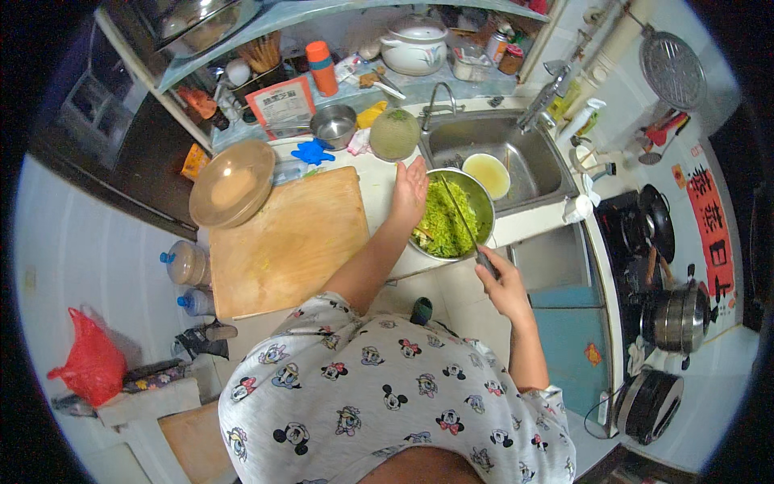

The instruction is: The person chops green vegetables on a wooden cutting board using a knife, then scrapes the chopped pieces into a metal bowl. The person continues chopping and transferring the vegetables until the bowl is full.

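Observation:
My right hand (503,284) grips the dark handle of a kitchen knife (461,212). Its blade, seen nearly edge-on, reaches over a metal bowl (487,209) at the front of the counter. Finely shredded green vegetable (444,221) fills much of that bowl, with some paler bits at its lower left. My left hand (411,187) is at the bowl's left rim, fingers stretched out and holding nothing; whether it touches the rim I cannot tell. To the left lies a wooden cutting board (290,242) with a few small green scraps on it.
A sink (532,145) to the right holds a bowl of yellowish liquid (487,175). Behind my left hand sits a round netted melon (395,134), beside a small steel pan (334,126). A brown translucent basin (233,183) overlaps the board's far-left corner. The stove (623,230) stands far right.

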Tool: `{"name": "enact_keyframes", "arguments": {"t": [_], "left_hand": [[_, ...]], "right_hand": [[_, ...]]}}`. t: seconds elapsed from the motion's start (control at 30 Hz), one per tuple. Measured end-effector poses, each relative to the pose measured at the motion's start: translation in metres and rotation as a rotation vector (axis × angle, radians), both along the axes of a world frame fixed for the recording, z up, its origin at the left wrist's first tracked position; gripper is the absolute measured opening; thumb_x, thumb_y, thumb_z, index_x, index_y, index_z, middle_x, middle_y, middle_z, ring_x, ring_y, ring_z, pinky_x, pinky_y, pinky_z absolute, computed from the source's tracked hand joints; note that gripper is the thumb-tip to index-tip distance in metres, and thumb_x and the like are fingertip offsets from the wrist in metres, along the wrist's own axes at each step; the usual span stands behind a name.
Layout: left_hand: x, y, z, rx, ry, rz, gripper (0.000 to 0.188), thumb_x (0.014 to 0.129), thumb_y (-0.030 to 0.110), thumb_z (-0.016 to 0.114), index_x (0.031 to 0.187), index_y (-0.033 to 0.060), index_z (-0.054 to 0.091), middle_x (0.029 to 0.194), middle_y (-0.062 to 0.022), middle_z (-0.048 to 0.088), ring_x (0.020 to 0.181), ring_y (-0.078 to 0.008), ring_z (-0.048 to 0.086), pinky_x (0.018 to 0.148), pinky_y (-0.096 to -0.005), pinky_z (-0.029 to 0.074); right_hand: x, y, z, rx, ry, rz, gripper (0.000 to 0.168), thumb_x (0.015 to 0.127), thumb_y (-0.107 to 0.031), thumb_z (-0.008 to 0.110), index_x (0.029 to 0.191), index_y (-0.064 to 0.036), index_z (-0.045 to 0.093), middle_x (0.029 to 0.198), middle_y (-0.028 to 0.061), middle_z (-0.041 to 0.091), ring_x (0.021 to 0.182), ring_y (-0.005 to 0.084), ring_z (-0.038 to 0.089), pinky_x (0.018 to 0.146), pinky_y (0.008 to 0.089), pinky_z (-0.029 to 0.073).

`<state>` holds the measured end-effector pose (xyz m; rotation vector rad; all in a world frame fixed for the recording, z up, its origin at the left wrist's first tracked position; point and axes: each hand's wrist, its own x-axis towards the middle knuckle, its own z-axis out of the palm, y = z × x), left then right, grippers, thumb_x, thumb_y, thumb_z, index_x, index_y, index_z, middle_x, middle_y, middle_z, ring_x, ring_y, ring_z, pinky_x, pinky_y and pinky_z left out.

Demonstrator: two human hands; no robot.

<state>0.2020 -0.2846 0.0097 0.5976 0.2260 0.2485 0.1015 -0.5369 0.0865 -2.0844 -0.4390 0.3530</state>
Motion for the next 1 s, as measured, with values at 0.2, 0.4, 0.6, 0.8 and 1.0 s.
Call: {"name": "enact_keyframes", "arguments": {"t": [0.2, 0.4, 0.6, 0.8, 1.0], "left_hand": [[0.036, 0.006, 0.017, -0.084, -0.055, 0.232, 0.068, 0.097, 0.051, 0.022, 0.141, -0.002, 0.026, 0.151, -0.0136, 0.022, 0.141, -0.0215, 0.017, 0.115, -0.0334, 0.01], [0.041, -0.003, 0.0, 0.106, -0.138, 0.135, 0.07, 0.097, 0.054, 0.016, 0.144, 0.0029, 0.022, 0.153, -0.0091, 0.015, 0.142, -0.0208, 0.008, 0.115, -0.0318, 0.005], [0.008, -0.041, 0.019, 0.199, -0.053, 0.034, 0.068, 0.098, 0.05, 0.019, 0.146, 0.0017, 0.013, 0.154, -0.0109, 0.009, 0.142, -0.0216, 0.009, 0.114, -0.0327, 0.009], [-0.016, -0.04, -0.009, 0.136, -0.029, -0.177, 0.054, 0.1, 0.04, 0.028, 0.136, 0.0009, 0.036, 0.134, -0.0104, 0.046, 0.121, -0.0203, 0.044, 0.106, -0.0345, 0.031], [-0.03, -0.007, -0.027, 0.865, 0.224, -0.016, 0.022, 0.088, 0.008, 0.057, 0.107, 0.0007, 0.062, 0.103, -0.0079, 0.061, 0.085, -0.0153, 0.061, 0.077, -0.0252, 0.049]], "right_hand": [[-0.029, -0.01, 0.034, -0.105, -0.107, 0.101, 0.039, 0.082, -0.012, 0.066, 0.12, -0.008, 0.058, 0.091, 0.0138, 0.061, 0.081, 0.0239, 0.059, 0.072, 0.0322, 0.046], [-0.033, -0.004, 0.043, -0.08, -0.211, 0.127, 0.038, 0.083, -0.012, 0.065, 0.12, -0.006, 0.058, 0.086, 0.0134, 0.06, 0.078, 0.0263, 0.059, 0.071, 0.0323, 0.046], [-0.015, 0.005, 0.015, 0.032, -0.206, 0.037, 0.037, 0.083, -0.015, 0.065, 0.118, -0.005, 0.059, 0.089, 0.0178, 0.061, 0.082, 0.0296, 0.061, 0.073, 0.0354, 0.047], [0.002, 0.006, 0.004, -0.074, -0.25, 0.007, 0.038, 0.08, -0.016, 0.067, 0.117, -0.008, 0.06, 0.088, 0.0178, 0.061, 0.082, 0.0333, 0.061, 0.071, 0.0382, 0.048], [0.005, -0.007, 0.01, -0.272, -0.4, 0.091, 0.039, 0.079, -0.017, 0.067, 0.117, -0.014, 0.059, 0.085, 0.0157, 0.058, 0.077, 0.0358, 0.06, 0.066, 0.0425, 0.049]]}}
